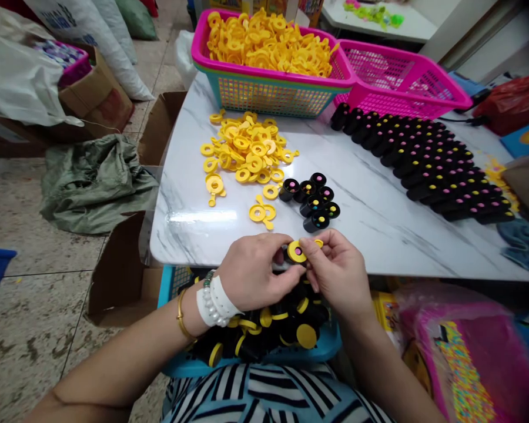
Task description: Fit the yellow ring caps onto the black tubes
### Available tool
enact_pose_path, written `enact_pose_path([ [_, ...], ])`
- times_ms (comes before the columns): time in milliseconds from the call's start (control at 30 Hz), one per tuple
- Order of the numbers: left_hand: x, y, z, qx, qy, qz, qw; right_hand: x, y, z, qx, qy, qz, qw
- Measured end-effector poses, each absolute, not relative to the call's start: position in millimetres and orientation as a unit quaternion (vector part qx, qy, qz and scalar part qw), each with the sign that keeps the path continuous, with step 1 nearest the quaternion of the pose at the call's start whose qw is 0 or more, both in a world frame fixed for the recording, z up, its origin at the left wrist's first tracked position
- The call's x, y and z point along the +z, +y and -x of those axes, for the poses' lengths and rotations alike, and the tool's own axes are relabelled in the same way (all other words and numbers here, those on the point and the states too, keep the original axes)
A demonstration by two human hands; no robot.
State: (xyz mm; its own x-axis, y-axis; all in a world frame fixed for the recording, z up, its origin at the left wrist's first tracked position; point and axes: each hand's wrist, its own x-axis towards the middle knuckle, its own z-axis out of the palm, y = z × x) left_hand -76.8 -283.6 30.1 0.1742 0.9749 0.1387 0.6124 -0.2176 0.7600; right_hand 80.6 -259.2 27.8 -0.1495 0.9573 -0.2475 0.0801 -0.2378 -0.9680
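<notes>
Over the table's near edge, my left hand [258, 270] is closed around a small black cylinder, mostly hidden by the fingers. My right hand [337, 267] pinches a yellow plastic ring with a tab [293, 251] at the cylinder's open end; a pink dot shows through the ring's hole. Just beyond stand several black cylinders [316, 221] with coloured bits inside. A loose pile of yellow rings [247, 147] lies farther back on the white table [194, 235]. Below my hands, a blue basket [328, 348] holds black cylinders with yellow caps [306, 336].
At the back stands a pink-rimmed basket [268, 97] heaped with yellow rings, beside a pink basket [423, 100]. Rows of black cylinders [427, 164] fill the table's right. Cardboard boxes [114, 282] and a green sack [97, 182] sit on the floor at left.
</notes>
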Motion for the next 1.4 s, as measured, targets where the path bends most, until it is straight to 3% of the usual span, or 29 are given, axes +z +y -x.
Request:
enact_pose_path([
  [167,37,-278,77,0.346,0.535,-0.570,0.518,26,-263,-79,0.558,-0.496,0.533,0.399],
  [267,34,-278,76,0.345,0.508,-0.546,0.570,24,-263,-78,0.556,-0.499,0.529,0.403],
  [333,31,-281,74,0.358,0.521,-0.574,0.520,24,-263,-77,0.558,-0.497,0.524,0.408],
  [500,18,-294,66,0.419,0.547,-0.672,0.272,21,-271,-80,0.552,-0.485,0.507,0.450],
  [633,13,-297,65,0.393,0.537,-0.721,0.193,19,-275,-96,0.595,-0.475,0.467,0.450],
  [900,15,-286,69,0.357,0.506,-0.754,0.221,36,-251,-96,0.694,-0.440,0.486,0.296],
  [1233,12,-293,70,0.314,0.507,-0.765,0.244,26,-282,-83,0.633,-0.498,0.498,0.321],
  [1400,24,-328,75,0.246,0.454,-0.808,0.282,14,-321,-104,0.610,-0.532,0.529,0.257],
])
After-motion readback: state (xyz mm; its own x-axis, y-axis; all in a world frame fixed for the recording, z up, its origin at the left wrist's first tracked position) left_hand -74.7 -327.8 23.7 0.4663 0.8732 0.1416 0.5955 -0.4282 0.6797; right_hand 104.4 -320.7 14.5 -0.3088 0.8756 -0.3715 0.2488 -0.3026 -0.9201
